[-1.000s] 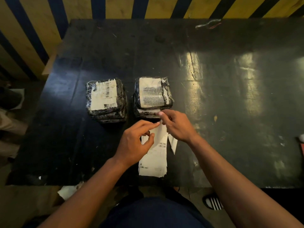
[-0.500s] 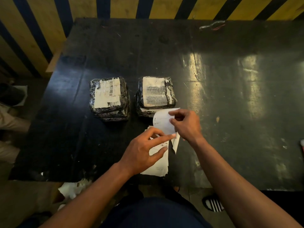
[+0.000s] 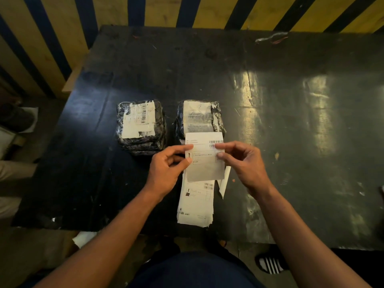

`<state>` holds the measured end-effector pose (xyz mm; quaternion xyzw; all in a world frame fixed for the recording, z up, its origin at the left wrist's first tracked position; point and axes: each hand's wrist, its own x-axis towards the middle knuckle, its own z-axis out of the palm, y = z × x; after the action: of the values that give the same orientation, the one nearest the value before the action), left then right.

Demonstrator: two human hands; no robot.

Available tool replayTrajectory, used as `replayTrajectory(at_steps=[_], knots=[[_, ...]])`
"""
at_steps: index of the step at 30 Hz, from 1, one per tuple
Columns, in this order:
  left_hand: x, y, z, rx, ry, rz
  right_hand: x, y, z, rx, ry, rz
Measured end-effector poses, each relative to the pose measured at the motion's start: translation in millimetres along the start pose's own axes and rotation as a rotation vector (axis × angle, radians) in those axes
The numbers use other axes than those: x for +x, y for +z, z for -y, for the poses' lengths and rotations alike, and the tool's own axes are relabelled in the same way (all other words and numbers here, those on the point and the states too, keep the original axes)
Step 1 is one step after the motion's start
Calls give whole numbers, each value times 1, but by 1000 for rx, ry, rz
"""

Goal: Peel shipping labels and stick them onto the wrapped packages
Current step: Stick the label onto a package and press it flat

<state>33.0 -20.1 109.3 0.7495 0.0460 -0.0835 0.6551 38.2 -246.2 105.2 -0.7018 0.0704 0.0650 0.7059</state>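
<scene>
Now we pinch the label (image 3: 204, 156) flat by its side edges, left hand (image 3: 166, 171) and right hand (image 3: 243, 163), just above the stack of labels (image 3: 195, 204) and near the right package (image 3: 199, 117), probably to align it.

Both forearms are bare to where they leave view, with no sleeve, watch or ring showing. The left hand (image 3: 166, 171) and right hand (image 3: 244, 165) wear no gloves. Dark navy clothing (image 3: 193, 271) covers the lap below. One foot wears a black slide sandal with white stripes (image 3: 270, 265).
</scene>
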Motion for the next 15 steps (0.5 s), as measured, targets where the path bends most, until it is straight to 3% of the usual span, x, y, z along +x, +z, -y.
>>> replayTrajectory(at_steps=[5,11,15], knots=[[2,3,4,90,131,-37,-2,3,-9,-1,64,-51],[17,-5,-1,-80,-29,22,-1,1,-3,103,95,-75],[24,-9,1,-61,-103,57,7,5,-2,87,40,-93]])
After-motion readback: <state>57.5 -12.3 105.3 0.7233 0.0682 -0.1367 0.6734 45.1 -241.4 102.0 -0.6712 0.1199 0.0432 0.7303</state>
